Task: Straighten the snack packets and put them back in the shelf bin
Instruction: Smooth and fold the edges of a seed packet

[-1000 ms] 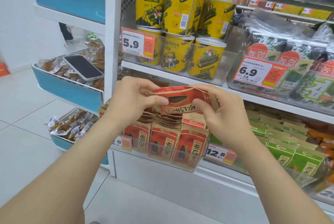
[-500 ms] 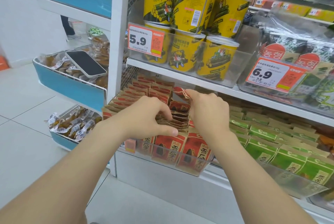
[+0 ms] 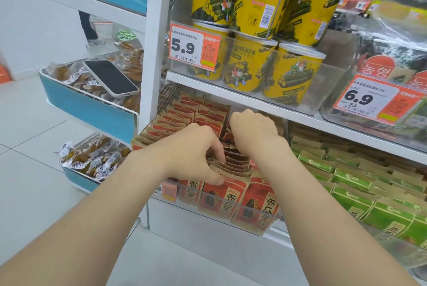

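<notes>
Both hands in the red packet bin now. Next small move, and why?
Probably press the right hand down to seat the red snack packet it is tucking into the row. It sits tilted above the others in the clear plastic bin, while the left hand parts the front packets.

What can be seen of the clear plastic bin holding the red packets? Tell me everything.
The clear plastic shelf bin sits on the lower shelf, its transparent front wall tilted outward over the edge. Rows of red-and-brown paper snack packets stand packed inside, the front ones pressing against the wall. A small orange price tag hangs on its left front. The left hand and right hand reach into the rows.
</notes>
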